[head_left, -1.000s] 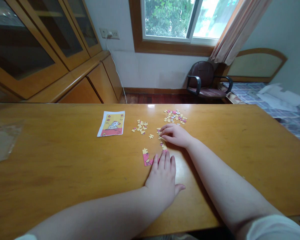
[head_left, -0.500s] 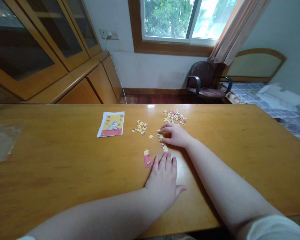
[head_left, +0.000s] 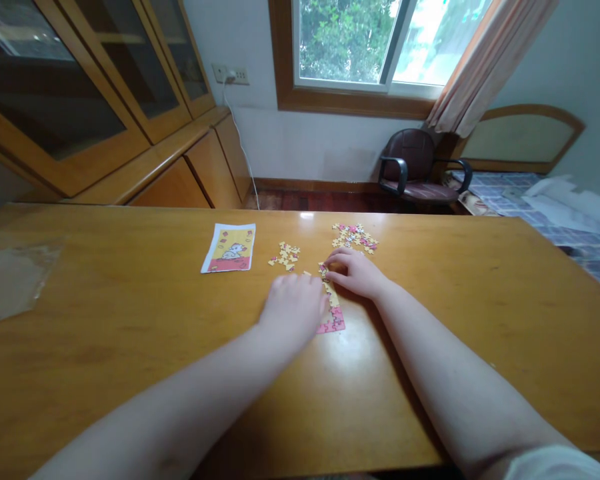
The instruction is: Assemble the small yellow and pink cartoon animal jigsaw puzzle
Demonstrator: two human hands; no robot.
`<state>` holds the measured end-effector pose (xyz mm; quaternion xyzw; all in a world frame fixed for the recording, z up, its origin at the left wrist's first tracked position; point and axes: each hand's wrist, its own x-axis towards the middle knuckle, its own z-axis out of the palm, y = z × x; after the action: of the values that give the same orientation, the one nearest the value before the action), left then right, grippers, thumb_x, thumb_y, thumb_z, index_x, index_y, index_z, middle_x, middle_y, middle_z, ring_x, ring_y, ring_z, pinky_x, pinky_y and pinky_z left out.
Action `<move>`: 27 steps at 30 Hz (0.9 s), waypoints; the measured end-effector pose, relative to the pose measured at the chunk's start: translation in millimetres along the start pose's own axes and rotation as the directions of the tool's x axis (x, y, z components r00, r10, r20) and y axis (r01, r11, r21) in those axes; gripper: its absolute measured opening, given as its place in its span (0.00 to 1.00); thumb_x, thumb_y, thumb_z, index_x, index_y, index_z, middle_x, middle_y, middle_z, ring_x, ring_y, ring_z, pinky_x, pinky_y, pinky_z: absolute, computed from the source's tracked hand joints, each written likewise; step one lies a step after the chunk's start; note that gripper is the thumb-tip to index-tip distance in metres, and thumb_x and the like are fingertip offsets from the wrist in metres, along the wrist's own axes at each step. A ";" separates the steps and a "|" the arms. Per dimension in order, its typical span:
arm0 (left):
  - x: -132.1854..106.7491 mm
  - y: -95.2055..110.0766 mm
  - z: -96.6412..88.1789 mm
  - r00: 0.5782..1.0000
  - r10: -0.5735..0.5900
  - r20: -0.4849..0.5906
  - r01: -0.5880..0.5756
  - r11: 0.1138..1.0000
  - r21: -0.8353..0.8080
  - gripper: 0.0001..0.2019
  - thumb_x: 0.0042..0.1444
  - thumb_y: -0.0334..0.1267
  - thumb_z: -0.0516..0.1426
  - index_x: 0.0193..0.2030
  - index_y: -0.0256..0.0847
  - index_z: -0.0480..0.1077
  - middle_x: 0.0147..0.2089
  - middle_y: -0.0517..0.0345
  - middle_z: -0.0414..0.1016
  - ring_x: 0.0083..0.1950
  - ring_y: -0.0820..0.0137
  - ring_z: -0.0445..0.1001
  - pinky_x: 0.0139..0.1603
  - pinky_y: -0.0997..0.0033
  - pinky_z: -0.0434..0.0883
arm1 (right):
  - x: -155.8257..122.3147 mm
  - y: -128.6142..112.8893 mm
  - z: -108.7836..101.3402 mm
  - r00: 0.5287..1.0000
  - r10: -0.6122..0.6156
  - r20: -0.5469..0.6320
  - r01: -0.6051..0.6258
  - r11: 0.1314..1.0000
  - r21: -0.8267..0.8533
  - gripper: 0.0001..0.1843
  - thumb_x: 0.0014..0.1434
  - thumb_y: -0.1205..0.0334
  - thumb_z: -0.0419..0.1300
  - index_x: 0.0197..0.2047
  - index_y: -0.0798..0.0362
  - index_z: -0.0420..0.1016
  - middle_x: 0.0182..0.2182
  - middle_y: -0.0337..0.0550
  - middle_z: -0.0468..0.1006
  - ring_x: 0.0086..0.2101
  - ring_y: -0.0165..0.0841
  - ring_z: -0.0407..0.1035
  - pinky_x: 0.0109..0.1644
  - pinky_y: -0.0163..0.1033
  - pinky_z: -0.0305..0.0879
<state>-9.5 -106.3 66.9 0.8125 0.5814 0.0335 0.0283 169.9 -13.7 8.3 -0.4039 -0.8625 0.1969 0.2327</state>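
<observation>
An L-shaped run of joined jigsaw pieces, pink along the bottom (head_left: 334, 321) and yellow up the right side, lies on the table in front of me. At its upper end my right hand (head_left: 354, 272) has thumb and forefinger closed on a small yellow jigsaw piece (head_left: 323, 268). My left hand (head_left: 294, 303), slightly blurred, is over the left part of the run with its fingers bent down. The back of that hand hides its fingertips and the pieces beneath.
A small heap of yellow pieces (head_left: 286, 255) lies beyond my left hand, and a larger mixed heap (head_left: 355, 237) beyond my right. The picture sheet (head_left: 230, 250) is at the left. Farther left lies a clear plastic bag (head_left: 15, 280).
My left hand has lifted from the bottom of the run and moved up and left, uncovering the pink lower right corner. My right hand stays at the upper end. The view has shifted slightly.
</observation>
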 end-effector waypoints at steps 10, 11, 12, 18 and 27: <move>48.5 -121.2 29.3 0.966 -0.018 -0.257 -0.042 0.974 -0.224 0.12 0.59 0.38 0.50 0.41 0.41 0.75 0.42 0.52 0.78 0.46 0.61 0.73 0.49 0.59 0.67 | 1.1 4.3 1.9 0.999 0.051 -0.016 -0.051 0.999 0.019 0.08 0.59 0.59 0.59 0.39 0.51 0.78 0.40 0.46 0.76 0.41 0.36 0.70 0.50 0.43 0.66; 48.6 -122.3 30.6 0.962 -0.027 -0.271 -0.039 0.971 -0.235 0.12 0.59 0.38 0.50 0.41 0.41 0.75 0.42 0.52 0.78 0.46 0.61 0.73 0.50 0.59 0.67 | 1.2 4.9 2.3 0.998 0.053 -0.020 -0.053 0.998 0.020 0.08 0.59 0.59 0.59 0.39 0.51 0.78 0.40 0.45 0.76 0.41 0.36 0.70 0.49 0.43 0.66; 48.9 -122.3 31.5 0.960 -0.037 -0.279 -0.033 0.970 -0.241 0.13 0.59 0.37 0.50 0.41 0.41 0.75 0.42 0.52 0.78 0.46 0.61 0.73 0.50 0.59 0.68 | 1.3 5.2 2.6 0.998 0.055 -0.023 -0.054 0.998 0.022 0.08 0.59 0.59 0.59 0.39 0.51 0.78 0.39 0.45 0.76 0.40 0.35 0.70 0.49 0.43 0.66; 53.0 -113.2 40.3 0.971 -0.066 -0.231 0.015 0.976 -0.217 0.20 0.60 0.36 0.47 0.56 0.35 0.69 0.58 0.45 0.71 0.59 0.59 0.67 0.61 0.58 0.63 | 1.9 0.7 2.7 0.998 0.054 -0.031 -0.053 0.998 0.032 0.08 0.60 0.58 0.59 0.37 0.52 0.78 0.37 0.45 0.77 0.39 0.34 0.70 0.48 0.41 0.66; 54.8 -96.8 59.4 0.997 -0.031 0.064 0.035 0.997 -0.066 0.35 0.63 0.54 0.43 0.72 0.38 0.42 0.74 0.43 0.39 0.74 0.54 0.39 0.70 0.48 0.43 | 2.5 -1.9 3.7 0.998 0.056 -0.041 -0.054 0.998 0.027 0.09 0.61 0.57 0.59 0.37 0.52 0.78 0.36 0.44 0.77 0.38 0.34 0.70 0.47 0.40 0.64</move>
<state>-77.9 -23.6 0.6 0.8019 0.5922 0.0269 0.0745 165.3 -13.4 6.9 -0.4285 -0.8434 0.2057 0.2504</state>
